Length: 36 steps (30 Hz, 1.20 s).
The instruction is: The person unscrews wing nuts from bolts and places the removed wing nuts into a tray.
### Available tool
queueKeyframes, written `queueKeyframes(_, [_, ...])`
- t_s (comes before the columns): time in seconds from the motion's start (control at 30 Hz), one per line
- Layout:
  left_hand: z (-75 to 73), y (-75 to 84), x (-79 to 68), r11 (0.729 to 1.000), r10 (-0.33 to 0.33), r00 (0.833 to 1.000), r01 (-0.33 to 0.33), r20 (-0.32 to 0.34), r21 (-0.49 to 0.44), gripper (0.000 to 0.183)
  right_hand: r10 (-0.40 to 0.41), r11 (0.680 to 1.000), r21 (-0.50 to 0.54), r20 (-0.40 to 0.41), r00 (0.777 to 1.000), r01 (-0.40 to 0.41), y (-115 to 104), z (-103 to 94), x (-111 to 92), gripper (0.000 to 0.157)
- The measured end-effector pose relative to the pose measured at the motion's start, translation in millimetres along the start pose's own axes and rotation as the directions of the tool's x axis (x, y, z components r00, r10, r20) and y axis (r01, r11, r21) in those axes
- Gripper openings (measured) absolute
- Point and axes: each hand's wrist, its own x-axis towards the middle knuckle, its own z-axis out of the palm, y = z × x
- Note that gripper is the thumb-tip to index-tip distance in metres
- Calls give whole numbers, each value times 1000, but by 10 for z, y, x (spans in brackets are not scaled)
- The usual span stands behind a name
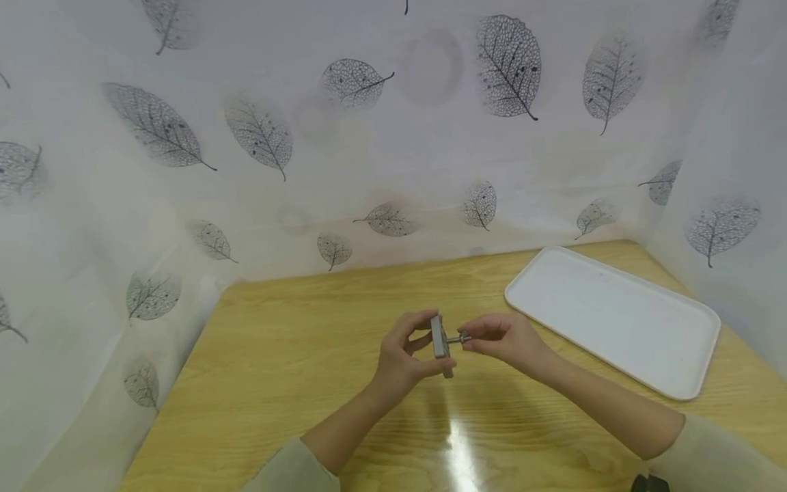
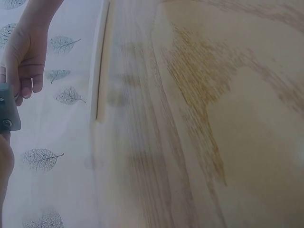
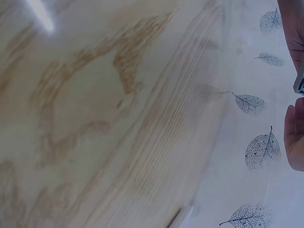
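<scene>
Above the wooden table, my left hand (image 1: 396, 359) grips a small grey rectangular block (image 1: 438, 338) by its upper and lower edges, between thumb and fingers. A thin metal screw-like piece (image 1: 455, 339) sticks out from the block's right face. Its wider outer end is pinched between the thumb and fingertips of my right hand (image 1: 513, 339). In the left wrist view, a round metal fitting shows on the face of the block (image 2: 9, 111) at the left edge. Only a corner of the block (image 3: 299, 85) appears in the right wrist view. How deep the metal piece sits is hidden.
A white rectangular tray (image 1: 615, 321) lies on the right side of the wooden table (image 1: 295, 342). Leaf-printed cloth (image 1: 393, 150) hangs behind the table and at both sides. A small dark object (image 1: 650, 484) shows at the bottom edge, beside the right sleeve.
</scene>
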Motion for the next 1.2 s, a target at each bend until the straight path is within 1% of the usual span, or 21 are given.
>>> queueKeyframes(0.1, [-2,-7,-2,1000,11,1000,-11,2,4,67,-79,996,-33,-21,997,79,12,12,-7,21])
queueKeyframes(0.2, [-5,-11,-5,1000,24,1000,-24,3,7,66,-155,987,-58,-37,987,153,15,21,-8,16])
queueKeyframes(0.33, [-5,-13,-5,1000,28,1000,-28,4,5,67,-215,974,-79,-56,975,210,16,30,-5,14])
queueKeyframes(0.43, [-6,-13,-3,1000,22,1000,-22,3,3,68,-226,971,-90,-65,972,220,10,32,-13,14])
queueKeyframes(0.6, [-8,-14,-5,1000,4,1000,-4,4,1,69,-180,983,-49,-61,982,177,21,37,-47,15])
queueKeyframes(0.73, [-7,-13,-17,1000,-3,1000,3,7,1,68,-182,983,-37,-53,982,180,22,42,-76,21])
queueKeyframes(0.8, [-8,-14,-19,1000,-2,1000,2,6,1,67,-167,985,-44,-60,984,165,12,43,-80,25])
queueKeyframes(0.87, [-7,-14,-20,1000,-3,1000,3,3,1,67,-121,992,-48,-72,990,117,-7,42,-81,26])
queueKeyframes(0.93, [-7,-13,-19,1000,-9,1000,9,-3,-2,67,-39,998,-48,-85,996,35,-25,37,-74,29])
queueKeyframes(1.0, [-6,-7,-18,1000,-19,1000,19,-8,-4,67,31,999,-31,-88,996,-34,-33,29,-60,31])
queueKeyframes(1.1, [-13,-8,-17,1000,-19,1000,19,-14,-2,67,105,994,26,-68,992,-104,-16,11,-25,38])
queueKeyframes(1.2, [-25,-7,-9,1000,-5,1000,5,-17,1,68,161,981,112,-18,987,-158,0,-13,10,43])
